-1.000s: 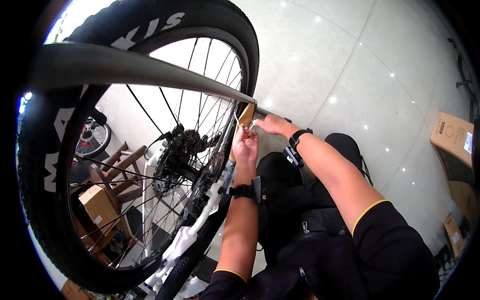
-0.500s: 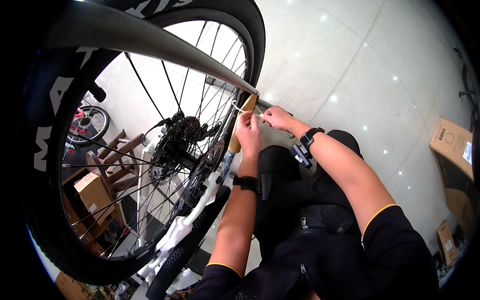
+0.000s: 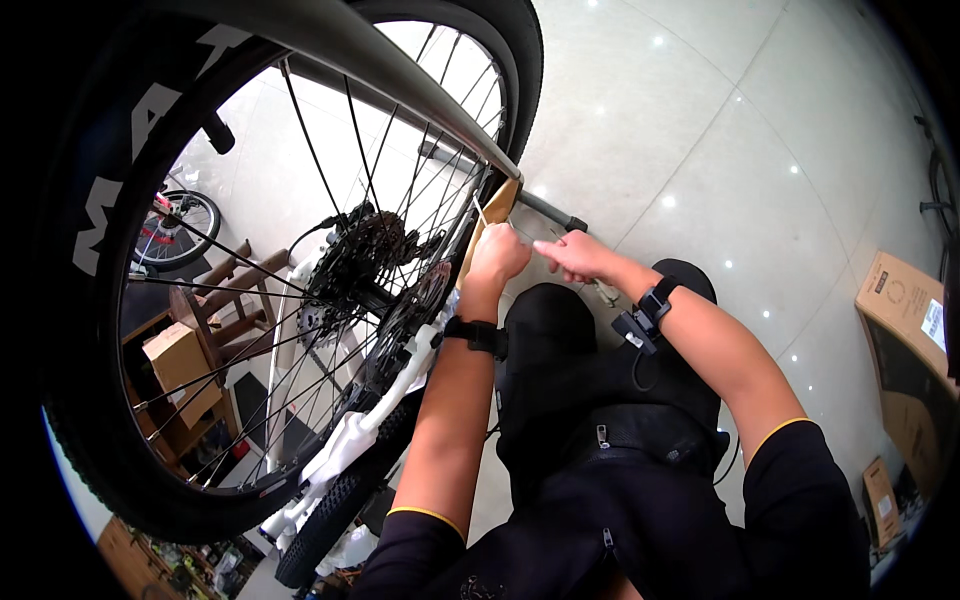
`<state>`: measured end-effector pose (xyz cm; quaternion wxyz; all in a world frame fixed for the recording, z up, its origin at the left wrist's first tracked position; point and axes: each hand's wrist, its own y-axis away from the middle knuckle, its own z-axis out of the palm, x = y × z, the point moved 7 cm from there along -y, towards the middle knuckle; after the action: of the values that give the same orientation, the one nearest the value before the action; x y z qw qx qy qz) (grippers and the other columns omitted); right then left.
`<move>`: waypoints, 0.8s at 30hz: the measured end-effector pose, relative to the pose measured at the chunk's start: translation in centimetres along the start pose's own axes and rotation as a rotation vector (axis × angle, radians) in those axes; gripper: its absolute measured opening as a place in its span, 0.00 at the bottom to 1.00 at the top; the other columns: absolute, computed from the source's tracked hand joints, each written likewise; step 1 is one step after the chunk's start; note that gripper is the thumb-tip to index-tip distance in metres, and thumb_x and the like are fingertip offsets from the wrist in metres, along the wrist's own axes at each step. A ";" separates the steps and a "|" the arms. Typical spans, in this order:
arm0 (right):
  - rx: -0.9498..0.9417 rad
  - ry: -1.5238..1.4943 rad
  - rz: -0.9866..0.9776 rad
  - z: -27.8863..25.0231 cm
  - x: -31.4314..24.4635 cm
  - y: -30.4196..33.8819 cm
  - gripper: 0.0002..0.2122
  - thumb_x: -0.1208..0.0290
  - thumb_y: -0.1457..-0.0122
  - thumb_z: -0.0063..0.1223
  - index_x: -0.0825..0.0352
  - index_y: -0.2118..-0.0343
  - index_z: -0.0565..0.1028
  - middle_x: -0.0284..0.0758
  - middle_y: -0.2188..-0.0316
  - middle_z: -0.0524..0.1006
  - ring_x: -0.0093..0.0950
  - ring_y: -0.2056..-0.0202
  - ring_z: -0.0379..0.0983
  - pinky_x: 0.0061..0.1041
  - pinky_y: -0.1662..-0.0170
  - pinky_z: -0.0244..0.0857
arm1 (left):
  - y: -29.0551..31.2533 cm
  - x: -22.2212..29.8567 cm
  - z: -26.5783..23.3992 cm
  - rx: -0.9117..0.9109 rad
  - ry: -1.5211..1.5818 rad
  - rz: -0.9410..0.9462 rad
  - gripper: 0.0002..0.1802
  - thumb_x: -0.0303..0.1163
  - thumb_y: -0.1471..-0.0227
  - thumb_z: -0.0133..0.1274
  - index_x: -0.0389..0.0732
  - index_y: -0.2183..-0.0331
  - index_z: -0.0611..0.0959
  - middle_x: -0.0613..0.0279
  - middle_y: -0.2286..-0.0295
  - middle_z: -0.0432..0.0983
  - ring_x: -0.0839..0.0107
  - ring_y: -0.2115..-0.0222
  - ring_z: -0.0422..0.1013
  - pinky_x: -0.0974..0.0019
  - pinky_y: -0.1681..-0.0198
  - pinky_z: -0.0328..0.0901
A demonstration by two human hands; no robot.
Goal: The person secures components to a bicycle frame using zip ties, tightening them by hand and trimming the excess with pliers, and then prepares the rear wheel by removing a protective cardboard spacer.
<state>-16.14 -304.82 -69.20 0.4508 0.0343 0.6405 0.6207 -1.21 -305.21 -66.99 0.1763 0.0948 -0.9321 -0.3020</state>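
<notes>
My left hand [image 3: 500, 252] is closed on a thin white strip [image 3: 480, 208], which looks like a cable tie and runs up toward the spokes. Beside it, a tan cardboard piece [image 3: 466, 252] lies along the wheel's edge, below the end of a grey metal tube [image 3: 440, 115]. Just right of the left hand is my right hand [image 3: 578, 256], its fingers curled and the thumb side toward the left hand. A slim pale thing [image 3: 606, 293] shows under the right hand; its kind I cannot make out. The large bicycle wheel [image 3: 110, 330] stands at my left, with its sprockets [image 3: 365, 245] in view.
A grey bar with a black cap [image 3: 555, 213] reaches along the floor beyond my hands. A white frame part [image 3: 350, 445] and another tyre [image 3: 335, 525] are at lower left. Behind the spokes stand a wooden stool [image 3: 225, 300] and a box [image 3: 183, 365]. Cardboard boxes [image 3: 905, 310] line the right.
My hands have moved apart slightly. The left fist has turned and closed, and the right hand has shifted right and down. The view has shifted a little.
</notes>
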 end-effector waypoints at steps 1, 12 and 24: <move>0.014 -0.031 0.119 -0.7 0.7 0.1 0.26 0.45 0.44 0.46 0.71 0.75 0.74 0.32 0.87 0.67 0.21 0.87 0.61 0.24 0.82 0.57 | 0.1 -0.2 0.0 0.034 0.068 0.003 0.18 0.36 0.56 0.52 0.27 0.73 0.81 0.37 0.71 0.77 0.47 0.66 0.75 0.56 0.59 0.69; 0.022 -0.211 0.390 -2.3 1.6 -0.5 0.25 0.48 0.39 0.33 0.72 0.60 0.65 0.34 0.78 0.63 0.22 0.84 0.59 0.28 0.76 0.64 | 0.7 -2.9 2.9 0.066 1.277 -0.116 0.11 0.27 0.41 0.48 0.31 0.58 0.78 0.63 0.70 0.75 0.76 0.71 0.73 0.74 0.65 0.68; -0.027 0.094 0.092 -0.2 -0.1 -2.6 0.21 0.56 0.38 0.37 0.73 0.74 0.68 0.40 0.80 0.70 0.31 0.83 0.68 0.34 0.78 0.66 | 1.3 -2.9 3.4 0.118 1.303 -0.094 0.13 0.26 0.43 0.51 0.29 0.57 0.77 0.62 0.69 0.76 0.76 0.71 0.73 0.73 0.63 0.69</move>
<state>-14.83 -305.61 -71.32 0.3915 0.0285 0.6504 0.6503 0.06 -301.61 -69.55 0.6859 0.3086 -0.6443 -0.1386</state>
